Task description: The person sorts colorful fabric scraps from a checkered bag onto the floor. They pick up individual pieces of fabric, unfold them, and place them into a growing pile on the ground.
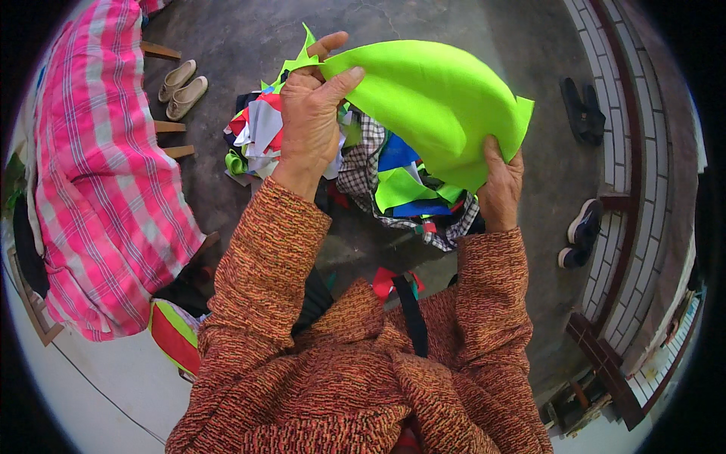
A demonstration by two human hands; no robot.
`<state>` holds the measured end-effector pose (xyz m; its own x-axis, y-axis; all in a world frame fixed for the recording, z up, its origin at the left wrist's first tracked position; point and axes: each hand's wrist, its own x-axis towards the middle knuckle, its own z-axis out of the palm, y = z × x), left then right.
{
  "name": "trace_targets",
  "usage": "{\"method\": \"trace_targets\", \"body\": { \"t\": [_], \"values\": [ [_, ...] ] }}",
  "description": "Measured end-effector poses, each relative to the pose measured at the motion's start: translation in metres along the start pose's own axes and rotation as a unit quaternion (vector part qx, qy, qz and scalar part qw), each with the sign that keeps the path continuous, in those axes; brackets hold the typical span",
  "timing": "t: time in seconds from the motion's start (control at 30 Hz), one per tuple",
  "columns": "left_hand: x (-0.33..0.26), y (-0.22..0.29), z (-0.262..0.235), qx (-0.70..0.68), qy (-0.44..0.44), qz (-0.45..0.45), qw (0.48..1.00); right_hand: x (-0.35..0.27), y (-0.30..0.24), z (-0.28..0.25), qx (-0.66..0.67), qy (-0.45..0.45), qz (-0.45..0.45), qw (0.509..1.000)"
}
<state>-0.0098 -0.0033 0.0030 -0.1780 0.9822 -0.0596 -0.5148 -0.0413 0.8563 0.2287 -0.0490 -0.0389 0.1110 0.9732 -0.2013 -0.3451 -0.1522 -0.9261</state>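
Observation:
A neon green piece of fabric (431,98) is stretched between my two hands, above a heap of scraps. My left hand (311,113) pinches its left corner between thumb and fingers, with one finger raised beyond the edge. At the lower right edge, my right hand (504,185) grips the cloth, thumb on top and fingers mostly hidden behind it. Beneath the left hand lies a pile of fabric scraps (265,125) in white, red, grey and green. Under the green piece, a black-and-white checked cloth (363,170) holds more green and blue scraps (401,189).
At the left, a pink plaid cloth (106,166) covers a piece of furniture with wooden legs. Beige shoes (185,94) stand beside it. Black sandals (582,112) and dark sneakers (581,233) sit by the tiled ledge (614,144) at the right. Red and green scraps (387,281) lie near my lap.

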Motion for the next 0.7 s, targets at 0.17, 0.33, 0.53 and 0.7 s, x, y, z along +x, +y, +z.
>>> {"method": "trace_targets", "body": {
  "t": [0.17,0.33,0.53,0.7],
  "values": [
    [0.002,-0.001,-0.004,0.061,0.040,0.032,0.997,-0.001,-0.003,0.002,0.045,-0.009,0.005,0.999],
    [0.004,0.000,-0.008,0.053,0.058,0.009,0.997,-0.002,-0.005,0.007,-0.019,-0.021,-0.014,1.000],
    [0.005,0.002,-0.012,0.021,0.061,-0.009,0.998,0.005,-0.006,0.013,-0.018,-0.042,-0.082,0.996],
    [0.003,0.007,-0.013,0.025,0.034,-0.038,0.998,0.005,-0.005,0.011,-0.058,-0.036,-0.061,0.996]
  ]
}}
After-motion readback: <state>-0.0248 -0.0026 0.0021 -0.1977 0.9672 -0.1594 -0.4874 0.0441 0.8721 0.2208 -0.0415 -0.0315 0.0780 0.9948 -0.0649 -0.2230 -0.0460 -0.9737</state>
